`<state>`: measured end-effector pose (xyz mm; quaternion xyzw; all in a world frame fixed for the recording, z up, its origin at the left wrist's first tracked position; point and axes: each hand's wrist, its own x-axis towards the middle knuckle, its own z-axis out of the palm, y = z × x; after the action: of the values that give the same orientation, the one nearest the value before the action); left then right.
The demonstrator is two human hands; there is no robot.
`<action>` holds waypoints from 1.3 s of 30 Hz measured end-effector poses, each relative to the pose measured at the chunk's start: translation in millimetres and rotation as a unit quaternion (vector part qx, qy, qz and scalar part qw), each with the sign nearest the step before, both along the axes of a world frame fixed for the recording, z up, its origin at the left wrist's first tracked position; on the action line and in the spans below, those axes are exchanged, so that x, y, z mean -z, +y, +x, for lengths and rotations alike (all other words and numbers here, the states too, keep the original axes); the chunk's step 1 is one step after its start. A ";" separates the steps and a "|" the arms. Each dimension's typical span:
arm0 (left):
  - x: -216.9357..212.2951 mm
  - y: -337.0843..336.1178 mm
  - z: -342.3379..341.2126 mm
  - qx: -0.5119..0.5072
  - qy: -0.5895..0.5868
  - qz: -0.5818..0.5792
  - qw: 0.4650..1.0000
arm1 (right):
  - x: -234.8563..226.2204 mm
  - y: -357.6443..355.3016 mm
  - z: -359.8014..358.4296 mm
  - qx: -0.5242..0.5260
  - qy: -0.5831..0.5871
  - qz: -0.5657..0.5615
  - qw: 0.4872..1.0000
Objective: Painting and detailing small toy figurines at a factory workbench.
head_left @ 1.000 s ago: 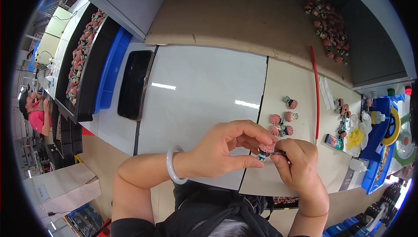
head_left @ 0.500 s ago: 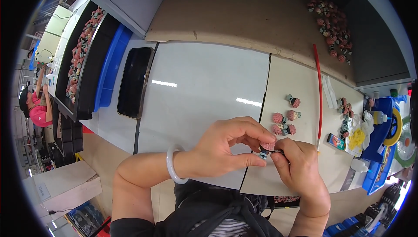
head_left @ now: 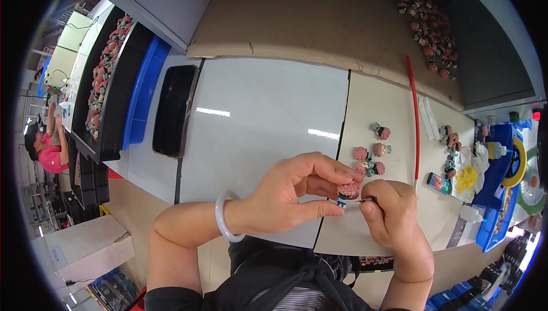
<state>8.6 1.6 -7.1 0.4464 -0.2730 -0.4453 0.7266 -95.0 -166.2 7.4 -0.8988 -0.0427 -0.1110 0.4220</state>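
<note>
Between thumb and fingertips my left hand (head_left: 288, 194) grips a small figurine (head_left: 347, 189) with bumpy pink hair and a blue-grey body. It is held above the table, hair upward. My right hand (head_left: 391, 213) is closed around a thin dark tool (head_left: 369, 199) with a fine pointed tip; its exact kind is too small to make out. The tip points left at the figurine, close to its lower body; whether it touches, I cannot tell. Just beyond my hands lie several similar pink-haired figurines (head_left: 379, 150) on the table.
A black phone (head_left: 174, 111) lies at left beside a blue tray (head_left: 141, 91) and a black tray (head_left: 123, 71) of figurines. A red stick (head_left: 414, 117) lies at right. Farther right are a white bottle (head_left: 471, 214) and a blue bin (head_left: 495, 219). More figurines (head_left: 431, 31) sit on the shelf.
The tool tip has drawn back slightly right from the figurine, and more of the figurine's body shows. The figurine is now turned more upright in my left hand.
</note>
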 end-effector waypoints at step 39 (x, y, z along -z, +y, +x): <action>-4.6 1.9 2.3 -0.038 -0.162 0.040 0.985 | -0.8 6.2 2.4 0.010 -0.010 -0.076 0.997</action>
<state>10.8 3.4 -2.5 0.5515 -0.3518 -0.3494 0.6708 -92.6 -160.0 8.3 -0.9274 -0.0465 -0.1201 0.3512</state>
